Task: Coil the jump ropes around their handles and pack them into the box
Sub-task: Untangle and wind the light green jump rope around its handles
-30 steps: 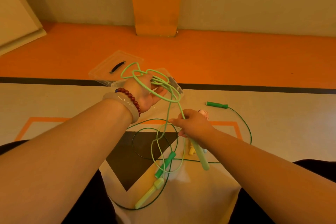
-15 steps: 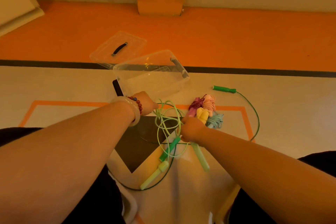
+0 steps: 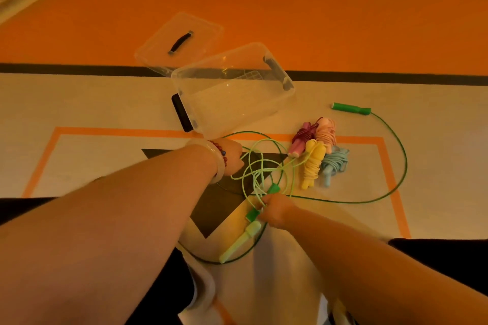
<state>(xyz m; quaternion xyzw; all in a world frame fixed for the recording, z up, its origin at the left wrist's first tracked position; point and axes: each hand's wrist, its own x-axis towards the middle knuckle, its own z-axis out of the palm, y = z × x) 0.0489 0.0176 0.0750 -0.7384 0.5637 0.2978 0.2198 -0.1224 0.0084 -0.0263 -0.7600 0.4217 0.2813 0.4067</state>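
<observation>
A light green jump rope (image 3: 254,166) lies in loose loops between my hands, low over the floor. My left hand (image 3: 232,157) holds the loops at their left side; its fingers are hidden behind the wrist. My right hand (image 3: 274,210) grips the same rope's cord near a dark green handle (image 3: 273,188). One light green handle (image 3: 239,243) lies on the floor below my right hand. The clear plastic box (image 3: 232,111) stands open just beyond my left hand. Beside it lie coiled ropes: purple (image 3: 303,137), pink (image 3: 326,130), yellow (image 3: 313,163) and blue (image 3: 334,163).
The box's clear lid (image 3: 182,39) with a black grip lies behind the box. A dark green rope (image 3: 404,163) sprawls uncoiled in a wide arc to the right, its far handle (image 3: 351,109) near the box. My knees frame the bottom corners.
Both hands came down from in front of the box to the floor, bringing the light green loops with them. The camera tilted down and the coiled ropes came into view.
</observation>
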